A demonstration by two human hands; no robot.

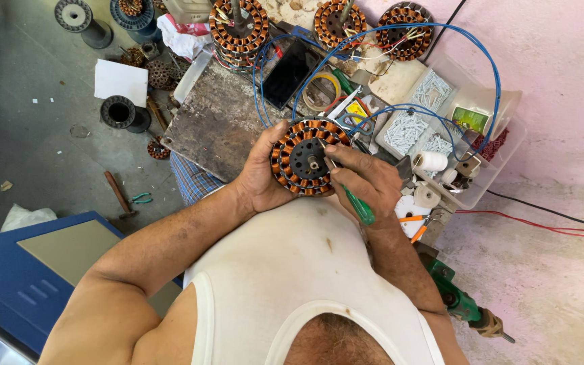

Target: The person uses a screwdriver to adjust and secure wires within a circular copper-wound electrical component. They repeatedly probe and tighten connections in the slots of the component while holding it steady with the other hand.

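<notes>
grip: left hand (259, 177) wrapped around stator (307, 158) from 9 o'clock, fingers closed on rim, holding it up at chest, above bench edge. right hand (368, 181) closed on green-handled screwdriver (350, 195), tip at windings near hub, 3 o'clock side. best done, i judge, with stator braced steady, tip kept off copper enamel, light pressure. count: wound stators four (one held, three at 12 o'clock on bench (217, 128)), blue wire loops several, thread spool (431, 161) one at 3 o'clock.
</notes>
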